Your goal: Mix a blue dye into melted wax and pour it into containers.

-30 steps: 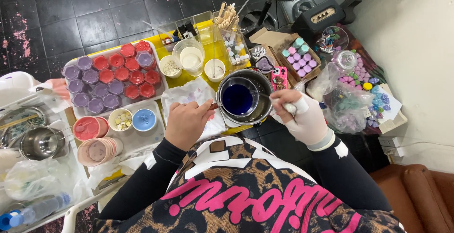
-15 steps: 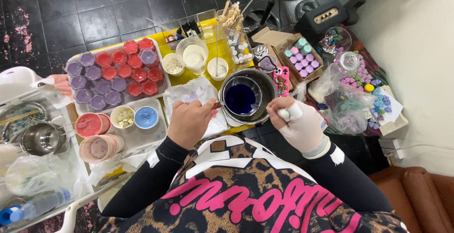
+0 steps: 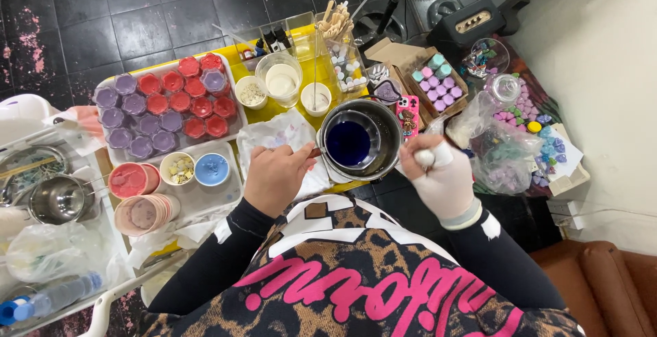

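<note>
Hands meet at a small steel pot [image 3: 361, 140] of dark blue liquid, seen from the head camera looking straight down. The left hand [image 3: 277, 176], bare, is curled narrow around what looks like the pot's handle, which pokes out just beside the thumb; the grip itself is hidden under the knuckles. The right hand [image 3: 441, 176], in a white glove, sits just to the other side of the pot with its fingers folded in around something small and pale; what that is I cannot tell. The pot stands between the two hands on the yellow desk [image 3: 259, 80], touching neither palm fully.

Under and just beyond the left hand lies a stained white cloth [image 3: 280, 135]. Further out from that hand sit three white cups [image 3: 282, 79], and farther to its outer side a tray [image 3: 236, 121] packed with red and purple moulds. Nearer the left wrist are a red-filled cup [image 3: 128, 179], a bowl of pale chips [image 3: 177, 168] and a blue-filled cup [image 3: 211, 169].

Beyond the right hand is a cardboard box [image 3: 438, 80] of lilac and teal pieces, with a pink phone [image 3: 408, 117] between box and pot. To that hand's outer side lie clear bags [image 3: 503, 159] of coloured pieces.
</note>
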